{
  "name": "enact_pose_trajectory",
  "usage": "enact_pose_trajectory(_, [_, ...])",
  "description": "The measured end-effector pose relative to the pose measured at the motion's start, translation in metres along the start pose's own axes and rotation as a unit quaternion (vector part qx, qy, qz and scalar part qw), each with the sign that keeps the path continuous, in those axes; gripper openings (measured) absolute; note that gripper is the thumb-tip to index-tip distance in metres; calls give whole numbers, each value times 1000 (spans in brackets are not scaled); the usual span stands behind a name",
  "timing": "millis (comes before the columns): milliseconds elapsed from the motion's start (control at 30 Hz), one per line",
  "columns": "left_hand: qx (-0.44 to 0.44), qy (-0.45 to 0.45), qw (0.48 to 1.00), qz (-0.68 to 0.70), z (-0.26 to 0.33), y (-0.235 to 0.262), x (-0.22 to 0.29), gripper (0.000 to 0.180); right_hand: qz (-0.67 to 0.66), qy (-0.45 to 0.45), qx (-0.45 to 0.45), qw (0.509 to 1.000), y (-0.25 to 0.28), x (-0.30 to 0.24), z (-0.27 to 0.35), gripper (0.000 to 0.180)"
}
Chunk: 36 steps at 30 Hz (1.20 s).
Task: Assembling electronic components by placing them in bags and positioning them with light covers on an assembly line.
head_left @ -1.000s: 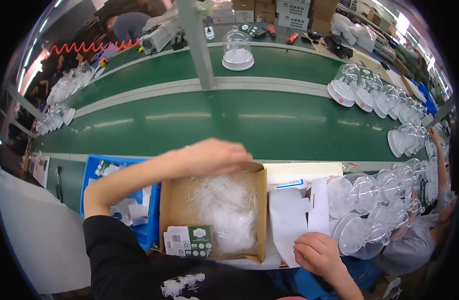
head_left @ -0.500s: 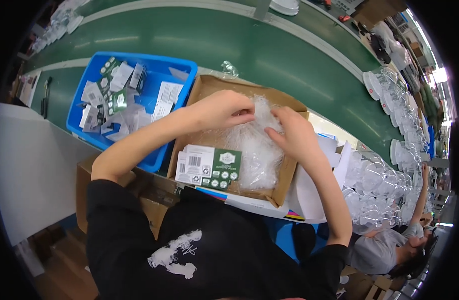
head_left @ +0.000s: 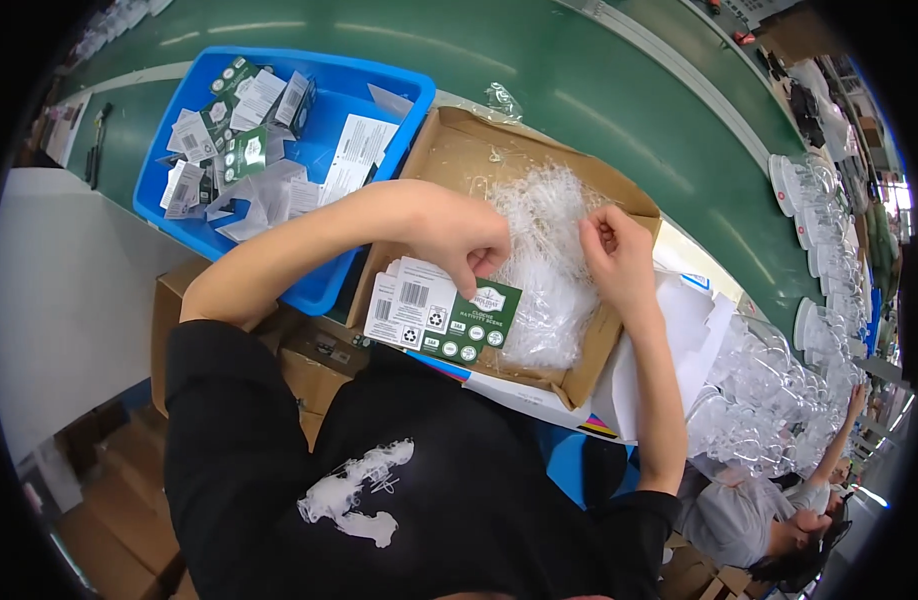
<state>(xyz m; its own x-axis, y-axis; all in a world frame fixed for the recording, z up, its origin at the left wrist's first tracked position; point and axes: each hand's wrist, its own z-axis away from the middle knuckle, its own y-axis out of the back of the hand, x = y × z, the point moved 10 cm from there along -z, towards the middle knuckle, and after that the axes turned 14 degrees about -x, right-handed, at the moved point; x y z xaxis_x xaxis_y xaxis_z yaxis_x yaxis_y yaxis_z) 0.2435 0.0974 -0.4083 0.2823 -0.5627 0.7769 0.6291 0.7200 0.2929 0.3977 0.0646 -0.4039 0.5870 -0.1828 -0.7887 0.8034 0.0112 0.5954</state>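
Note:
My left hand (head_left: pixel 464 238) is closed, with its thumb tip over the upper edge of a small stack of green-and-white printed cards (head_left: pixel 442 311). Whether it grips a card or a thin strand, I cannot make out. Fingers curled into a pinch, my right hand (head_left: pixel 619 255) is at the right side of a heap of thin clear plastic strands (head_left: pixel 547 215). Anything in that pinch is too small to name. Below the loose strands lies a clear, bunched bundle (head_left: pixel 549 318). Cards, strands and bundle all sit in a shallow cardboard tray (head_left: pixel 449 150).
Left of the tray, a blue bin (head_left: pixel 324 80) holds folded green-and-white cards (head_left: pixel 247 152). Clear domes on white bases (head_left: pixel 749 380) crowd the right side. A person in grey (head_left: pixel 744 515) works there. Behind runs a green bench surface (head_left: pixel 459 45); white paper (head_left: pixel 694 330) lies beside the tray.
My left hand has moved from the strands toward me, down to the cards. My right hand's fingers have curled into a pinch and drawn slightly away from the heap. The whole view has shifted.

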Motion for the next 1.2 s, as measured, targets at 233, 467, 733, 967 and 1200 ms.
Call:
enact_pose_trajectory(233, [23, -90, 993, 75, 6, 16, 3, 20, -73, 81, 44, 993, 8, -12, 6, 6])
enact_pose_trajectory(467, [209, -71, 968, 118, 15, 49, 4, 28, -135, 107, 90, 981, 20, -5, 13, 8])
enact_pose_trajectory(733, [250, -90, 963, 38, 13, 47, 15, 39, -82, 132, 72, 985, 19, -20, 20, 5])
enact_pose_trajectory(967, [210, -81, 973, 55, 15, 44, 7, 39, -45, 214, -24, 976, -2, -45, 27, 11])
enact_pose_trajectory(1200, [78, -39, 994, 70, 8, 26, -3, 38, -56, 129, -93, 986, -23, -38, 12, 2])
